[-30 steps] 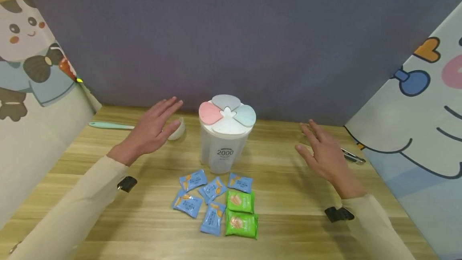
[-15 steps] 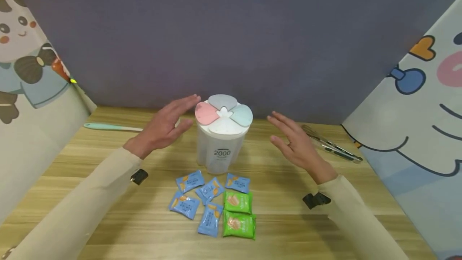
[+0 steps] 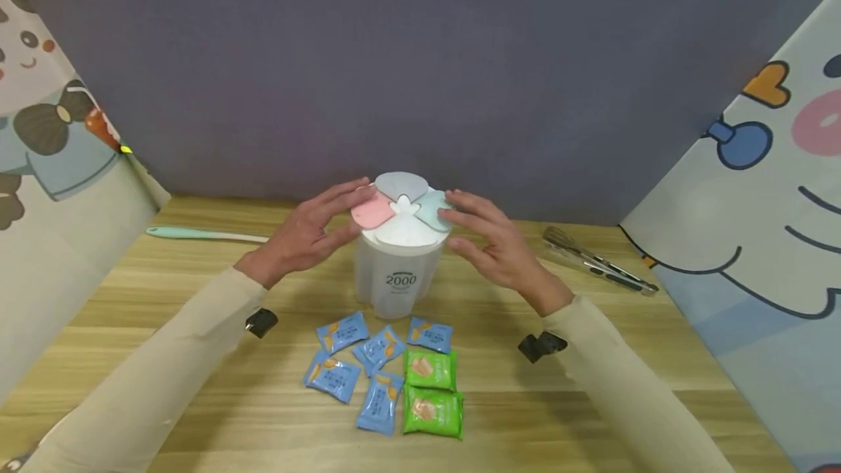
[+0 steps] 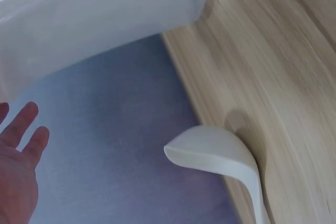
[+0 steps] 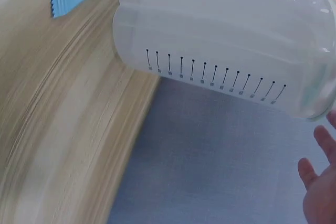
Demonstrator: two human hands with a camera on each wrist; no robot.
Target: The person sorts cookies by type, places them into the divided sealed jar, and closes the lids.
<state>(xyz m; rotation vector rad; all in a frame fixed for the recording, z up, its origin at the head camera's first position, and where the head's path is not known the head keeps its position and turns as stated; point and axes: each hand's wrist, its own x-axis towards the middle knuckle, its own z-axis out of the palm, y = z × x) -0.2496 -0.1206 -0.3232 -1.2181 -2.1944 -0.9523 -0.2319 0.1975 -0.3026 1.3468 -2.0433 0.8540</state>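
A translucent canister (image 3: 398,283) marked "2000" stands upright on the wooden table. Its white lid (image 3: 407,232) carries petal-shaped flaps, among them a pink flap (image 3: 373,210), a grey flap (image 3: 401,185) and a mint flap (image 3: 434,212). My left hand (image 3: 305,236) is at the lid's left, fingertips over the pink flap. On the other side, my right hand (image 3: 494,243) has its fingertips at the mint flap. Both hands have extended fingers; firm contact is hard to tell. In the right wrist view, scale marks run along the canister wall (image 5: 210,40).
In front of the canister lie several blue snack packets (image 3: 379,349) and two green packets (image 3: 432,411). A ladle (image 4: 215,150) with a mint handle (image 3: 190,233) lies at left. Metal tongs (image 3: 611,273) lie at right. A grey panel (image 3: 420,64) stands behind the table.
Both hands have moved inward from either side to the canister's lid. The canister and packets stay in place on the table, while the view has shifted slightly.
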